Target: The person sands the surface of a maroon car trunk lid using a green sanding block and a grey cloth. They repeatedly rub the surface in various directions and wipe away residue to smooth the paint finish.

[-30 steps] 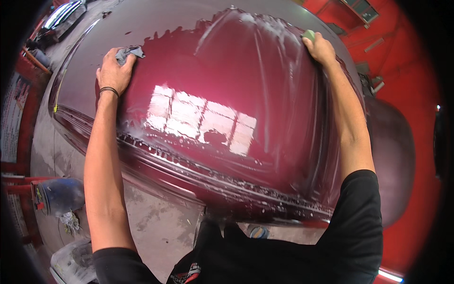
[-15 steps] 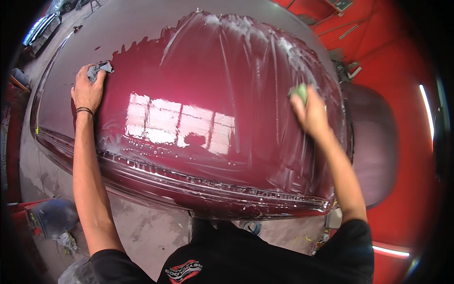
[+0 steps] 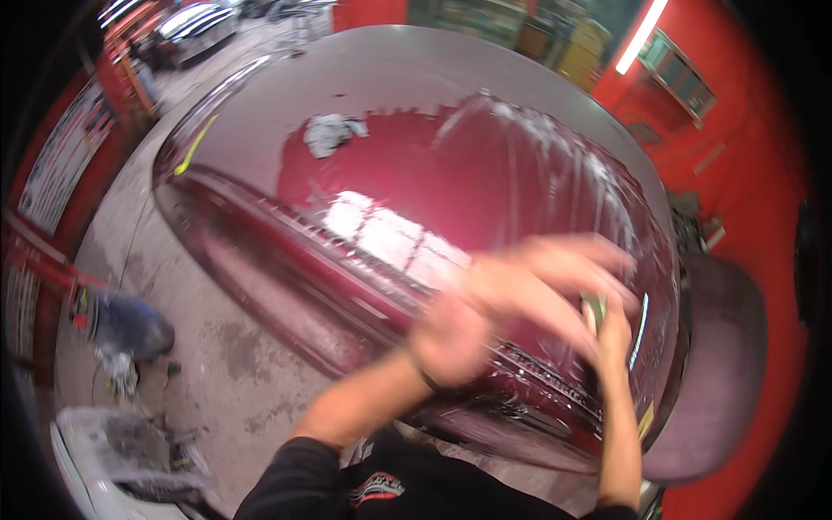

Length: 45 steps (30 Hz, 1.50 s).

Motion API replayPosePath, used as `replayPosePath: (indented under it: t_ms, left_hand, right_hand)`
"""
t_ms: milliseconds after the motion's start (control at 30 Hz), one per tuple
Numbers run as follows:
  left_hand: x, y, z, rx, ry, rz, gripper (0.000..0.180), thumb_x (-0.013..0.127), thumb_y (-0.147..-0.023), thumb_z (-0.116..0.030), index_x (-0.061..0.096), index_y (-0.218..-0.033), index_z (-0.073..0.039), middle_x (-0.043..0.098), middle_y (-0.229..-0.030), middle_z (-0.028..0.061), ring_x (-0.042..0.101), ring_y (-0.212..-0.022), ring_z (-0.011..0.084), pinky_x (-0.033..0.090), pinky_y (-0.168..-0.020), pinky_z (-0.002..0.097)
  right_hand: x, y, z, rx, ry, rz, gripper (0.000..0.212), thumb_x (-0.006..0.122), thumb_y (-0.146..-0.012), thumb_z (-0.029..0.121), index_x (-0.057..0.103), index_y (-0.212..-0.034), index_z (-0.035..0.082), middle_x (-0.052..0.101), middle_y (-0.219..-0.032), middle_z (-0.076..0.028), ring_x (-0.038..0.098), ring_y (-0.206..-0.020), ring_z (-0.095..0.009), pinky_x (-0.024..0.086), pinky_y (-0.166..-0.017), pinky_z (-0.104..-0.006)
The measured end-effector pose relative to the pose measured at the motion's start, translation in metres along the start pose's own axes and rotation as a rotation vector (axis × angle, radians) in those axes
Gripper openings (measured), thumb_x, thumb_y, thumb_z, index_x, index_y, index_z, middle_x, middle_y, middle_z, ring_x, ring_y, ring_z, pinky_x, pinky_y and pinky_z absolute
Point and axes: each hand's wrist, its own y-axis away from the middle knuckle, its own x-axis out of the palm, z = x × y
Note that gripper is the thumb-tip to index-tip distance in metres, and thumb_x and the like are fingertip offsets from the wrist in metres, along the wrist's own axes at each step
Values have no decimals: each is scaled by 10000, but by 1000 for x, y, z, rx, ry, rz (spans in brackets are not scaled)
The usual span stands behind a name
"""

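Observation:
The wet maroon car roof (image 3: 494,191) spreads before me, with white suds streaked over its right part. My right hand (image 3: 614,334) is closed on a small green block (image 3: 596,305), low over the right side of the roof. Across from the left reaches my left hand (image 3: 537,286), smeared by motion. Its fingers look stretched out and apart, close to the right hand and the block, and I see nothing held in them. A crumpled grey cloth (image 3: 332,134) lies on the roof's far left part, at the edge of the wet patch.
Dull grey covers the roof's far part (image 3: 381,69). Yellow tape (image 3: 195,146) sticks to its left edge. Another car panel (image 3: 711,373) lies beyond the right edge, before a red wall (image 3: 737,173). A blue drum-like container (image 3: 130,325) and a plastic-draped white part (image 3: 113,451) stand at lower left.
My left hand has let go of the grey cloth, left on the roof, and swung right toward my right hand. The right hand, with the green block, has come nearer. The view has shifted.

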Motion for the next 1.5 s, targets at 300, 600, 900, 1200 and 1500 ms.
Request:
replayPosePath:
  t_ms: [300, 600, 900, 1200, 1500]
  left_hand:
    - [213, 59, -73, -175, 396, 419, 318, 807, -982, -279, 767, -1194, -46, 773, -1171, 144, 726, -1141, 353, 536, -1039, 466]
    - [234, 31, -82, -180, 440, 333, 236, 813, -963, -268, 801, -1089, -69, 790, -1068, 124, 750, -1041, 324, 567, -968, 449]
    - [119, -12, -67, -25, 300, 239, 172, 819, -944, -258, 835, -983, -92, 808, -965, 105, 774, -942, 296, 598, -897, 431]
    - [-259, -127, 127, -308, -1315, -601, 667, 827, -906, -614, 688, -1491, -326, 443, -1729, 159, 419, -1576, 404, 320, -1206, 751]
    - [-272, -118, 161, -468, -1215, -436, 505, 680, -1034, -487, 642, -1480, -254, 487, -1655, 177, 404, -1572, 432, 286, -1255, 772]
  right_hand:
    - [13, -134, -100, 32, 383, -223, 511, 621, -1122, 456, 611, -1280, -30, 731, -1146, -383, 706, -1093, -573, 557, -915, -605]
    - [-15, -36, -38, -101, 84, -27, 378, 628, -1164, 323, 606, -1347, -7, 745, -1112, -293, 733, -977, -448, 563, -883, -499]
    - [1, -114, -57, -37, 245, -82, 440, 633, -1137, 388, 592, -1314, -12, 723, -1102, -358, 691, -1041, -574, 537, -861, -604]
    - [-15, -176, -103, -14, 267, -104, 441, 668, -1091, 389, 612, -1221, -29, 742, -1085, -332, 714, -1023, -552, 552, -875, -615]
    - [-53, 10, 7, -15, -33, -7, 277, 758, -1001, 149, 631, -1194, -4, 666, -1035, -265, 684, -971, -479, 554, -869, -516]
